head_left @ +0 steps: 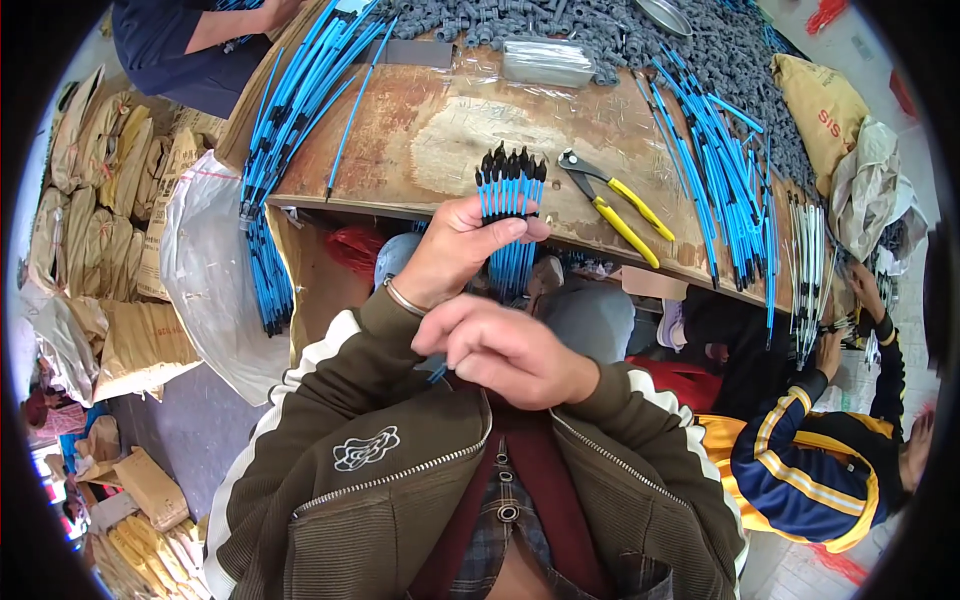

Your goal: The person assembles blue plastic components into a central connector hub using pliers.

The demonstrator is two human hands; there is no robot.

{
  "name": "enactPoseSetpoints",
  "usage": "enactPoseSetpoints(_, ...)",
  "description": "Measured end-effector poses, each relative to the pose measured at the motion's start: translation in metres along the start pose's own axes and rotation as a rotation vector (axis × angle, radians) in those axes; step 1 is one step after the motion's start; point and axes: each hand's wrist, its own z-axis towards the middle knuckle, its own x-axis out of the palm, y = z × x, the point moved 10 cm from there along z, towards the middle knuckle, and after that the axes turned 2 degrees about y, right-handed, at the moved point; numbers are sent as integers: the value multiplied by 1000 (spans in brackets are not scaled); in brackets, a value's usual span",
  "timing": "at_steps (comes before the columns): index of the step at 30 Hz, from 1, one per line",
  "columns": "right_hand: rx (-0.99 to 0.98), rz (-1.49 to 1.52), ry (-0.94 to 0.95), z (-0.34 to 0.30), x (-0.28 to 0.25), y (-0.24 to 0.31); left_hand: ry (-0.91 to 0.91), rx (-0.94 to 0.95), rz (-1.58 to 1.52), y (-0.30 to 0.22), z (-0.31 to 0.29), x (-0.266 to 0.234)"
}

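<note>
My left hand is closed around a bundle of thin blue rods with black tips. The tips point up, level with one another, and the lower ends hang below the table's front edge. Nearer my body, my right hand is curled in front of my left wrist and slightly blurred. A bit of blue shows beneath its fingers; whether they pinch it is hidden. Beyond the bundle, to the right, yellow-handled pliers lie on the wooden table, touched by neither hand.
Blue rods lie in piles at the left and right. Dark grey plastic fittings are heaped at the back, beside a clear box. White rods lie far right, near a co-worker. Another person sits far left.
</note>
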Motion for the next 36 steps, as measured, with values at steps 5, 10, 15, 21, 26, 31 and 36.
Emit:
enactPoseSetpoints(5, -59, -352, -541, -9, -86, 32, -57, 59, 148, -5, 2, -7)
enactPoseSetpoints(10, -61, -1040, -438, -4, -83, 50, -26, 32, 8, -6, -1, -1)
enactPoseSetpoints(15, 62, -1085, -447, -7, -86, 44, 6, 47, 49, -7, 0, 0)
enactPoseSetpoints(21, 39, -1207, -459, -8, -88, 49, 3, 22, 103, -8, 0, 3)
enactPoseSetpoints(26, 53, -1242, -454, -8, -86, 48, -11, 22, 88, -8, 0, 3)
enactPoseSetpoints(31, 41, -1224, -466, -10, -87, 50, -13, 25, 78, -8, 0, 4)
enactPoseSetpoints(36, 40, -1216, -477, -10, -87, 51, -8, 22, 107, -9, 0, 5)
